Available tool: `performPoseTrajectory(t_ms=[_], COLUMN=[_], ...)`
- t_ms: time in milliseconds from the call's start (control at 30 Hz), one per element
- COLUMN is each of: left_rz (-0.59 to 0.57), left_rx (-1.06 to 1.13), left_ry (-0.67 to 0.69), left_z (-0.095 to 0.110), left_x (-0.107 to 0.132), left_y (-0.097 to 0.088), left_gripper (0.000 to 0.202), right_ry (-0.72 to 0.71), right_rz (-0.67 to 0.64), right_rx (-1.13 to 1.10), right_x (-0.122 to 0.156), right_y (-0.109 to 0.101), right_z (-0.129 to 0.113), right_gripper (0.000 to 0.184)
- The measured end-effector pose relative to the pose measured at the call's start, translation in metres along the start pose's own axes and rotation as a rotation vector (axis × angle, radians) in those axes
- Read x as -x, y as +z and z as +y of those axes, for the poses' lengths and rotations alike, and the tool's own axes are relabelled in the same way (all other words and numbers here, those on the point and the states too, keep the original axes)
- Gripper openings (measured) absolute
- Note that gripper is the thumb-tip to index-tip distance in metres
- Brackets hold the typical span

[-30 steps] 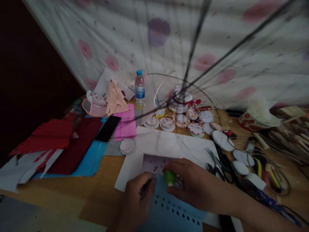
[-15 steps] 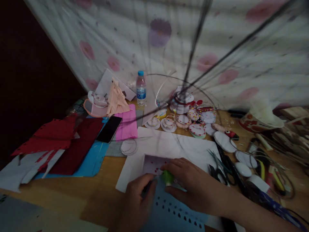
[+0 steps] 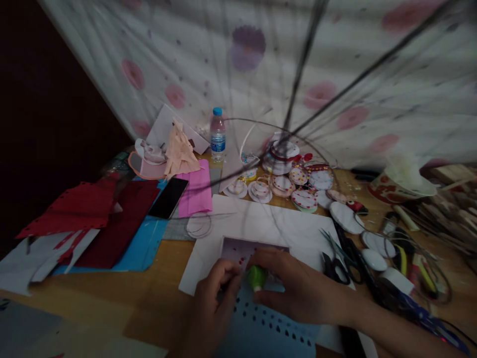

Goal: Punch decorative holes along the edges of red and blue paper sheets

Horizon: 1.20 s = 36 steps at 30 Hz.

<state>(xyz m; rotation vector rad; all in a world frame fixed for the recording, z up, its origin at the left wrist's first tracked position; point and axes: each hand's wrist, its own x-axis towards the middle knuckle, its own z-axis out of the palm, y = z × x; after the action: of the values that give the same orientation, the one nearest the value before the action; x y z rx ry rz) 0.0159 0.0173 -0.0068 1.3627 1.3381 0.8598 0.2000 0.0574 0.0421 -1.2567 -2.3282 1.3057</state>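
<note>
My right hand (image 3: 294, 286) is curled around a small green hole punch (image 3: 256, 277), pressing it on the edge of a light blue paper sheet (image 3: 261, 330) that has rows of punched holes. My left hand (image 3: 212, 308) is closed on the sheet's left edge, its fingers folded beside the punch. Just beyond the punch lies a shallow white box (image 3: 242, 248) with small red dots inside. All of it rests on a large white sheet (image 3: 268, 223) on the wooden table (image 3: 164, 278).
Scissors (image 3: 341, 253) and white discs lie to the right, with cords and pens beyond. Decorated paper circles (image 3: 294, 184) and a water bottle (image 3: 217, 134) stand behind. A phone (image 3: 167, 198), pink, red and blue papers lie to the left. A flowered net hangs overhead.
The punch and both hands have shifted a little to the left along the blue sheet's edge. My left fingers have moved up closer to the punch.
</note>
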Motion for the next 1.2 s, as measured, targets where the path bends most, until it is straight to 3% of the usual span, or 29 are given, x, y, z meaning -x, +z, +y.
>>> performPoseTrajectory(t_ms=[333, 533, 700, 933, 1067, 1200], left_rz=[-0.025, -0.201, -0.297, -0.361, -0.319, -0.287], left_rx=[-0.068, -0.181, -0.255, -0.308, -0.230, -0.072], left_ry=[0.006, 0.012, 0.053, 0.170, 0.094, -0.038], left_z=[0.001, 0.013, 0.015, 0.009, 0.006, 0.011], left_x=[-0.003, -0.014, -0.023, -0.027, -0.027, -0.028], left_y=[-0.001, -0.010, -0.013, -0.013, -0.008, -0.008], left_gripper=[0.007, 0.050, 0.038, 0.029, 0.026, 0.048], right_ry=[-0.081, -0.078, -0.046, -0.013, -0.006, 0.016], right_rz=[0.168, 0.163, 0.112, 0.142, 0.147, 0.153], right_rx=[0.074, 0.139, 0.149, 0.160, 0.129, 0.035], right_x=[-0.004, -0.007, -0.008, -0.009, -0.009, -0.007], right_y=[0.013, 0.012, 0.011, 0.020, 0.019, 0.012], right_z=[0.006, 0.005, 0.003, 0.012, 0.013, 0.013], right_gripper=[0.013, 0.019, 0.022, 0.023, 0.022, 0.018])
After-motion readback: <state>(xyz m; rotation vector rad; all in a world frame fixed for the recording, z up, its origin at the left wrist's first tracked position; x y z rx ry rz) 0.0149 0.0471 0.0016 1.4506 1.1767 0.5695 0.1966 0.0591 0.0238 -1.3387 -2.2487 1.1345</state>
